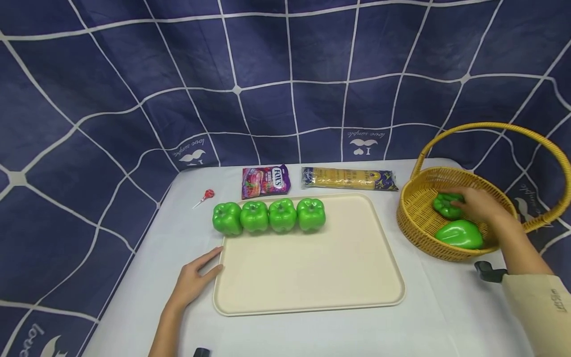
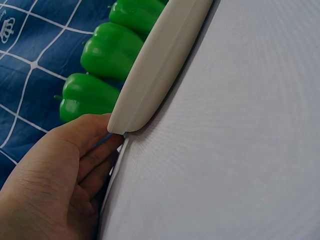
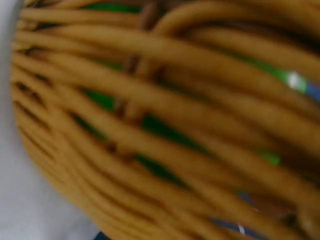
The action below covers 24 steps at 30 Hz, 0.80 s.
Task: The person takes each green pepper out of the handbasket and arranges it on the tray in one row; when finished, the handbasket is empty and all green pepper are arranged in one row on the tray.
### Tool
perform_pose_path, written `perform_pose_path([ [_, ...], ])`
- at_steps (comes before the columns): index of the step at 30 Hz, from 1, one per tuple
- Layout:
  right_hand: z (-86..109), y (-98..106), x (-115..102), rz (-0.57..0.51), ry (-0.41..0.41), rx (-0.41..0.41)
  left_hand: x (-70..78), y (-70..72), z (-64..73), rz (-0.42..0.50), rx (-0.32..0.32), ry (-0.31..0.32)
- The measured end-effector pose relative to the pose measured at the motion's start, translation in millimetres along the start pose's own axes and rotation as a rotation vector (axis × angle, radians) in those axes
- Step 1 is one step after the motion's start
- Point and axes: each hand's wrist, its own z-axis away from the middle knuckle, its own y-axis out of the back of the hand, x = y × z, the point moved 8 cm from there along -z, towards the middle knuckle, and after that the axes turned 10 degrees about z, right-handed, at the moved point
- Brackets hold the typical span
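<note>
My right hand (image 1: 479,202) reaches into a yellow wicker basket (image 1: 426,244) and holds a green bell pepper (image 1: 446,206) with fingers and thumb about it. Another green pepper (image 1: 459,235) lies on its side nearer the basket's front. The right wrist view is filled by the basket's woven wall (image 3: 150,90), green showing through the gaps. My left hand (image 1: 192,280) touches the left rim of a cream tray (image 1: 312,272) with fairly straight fingers. Several green bell peppers (image 1: 282,215) stand in a row along the tray's back left, the leftmost (image 1: 227,218) overlapping its corner.
Behind the tray lie a purple candy bag (image 1: 265,182) and a yellow pasta pack (image 1: 349,179). A red lollipop (image 1: 208,194) sits at the back left of the white table (image 1: 267,337). The basket's tall handle (image 1: 495,126) arches over the right arm. A blue checked cloth (image 1: 267,54) hangs behind.
</note>
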Motion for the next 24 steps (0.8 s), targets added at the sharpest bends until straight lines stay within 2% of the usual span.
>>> perform_pose_path([
  [8,-5.1,-2.5,1.4,-0.034,-0.052,-0.004,-0.8,0.2,0.6,0.008,-0.004,0.005],
  [11,-5.8,-2.8,0.4,-0.039,-0.029,0.033,0.1,-0.2,0.7,0.013,-0.005,0.001],
  [17,-7.4,-3.4,-4.5,0.049,0.028,0.145,1.3,0.1,0.7,0.003,-0.006,0.005],
  [21,-8.4,-6.4,-1.2,0.053,0.013,0.169,1.2,0.6,-0.1,0.004,-0.005,0.008],
  [24,-8.8,-7.7,3.4,0.019,-0.014,0.155,0.8,0.5,-0.3,0.005,-0.004,0.008],
])
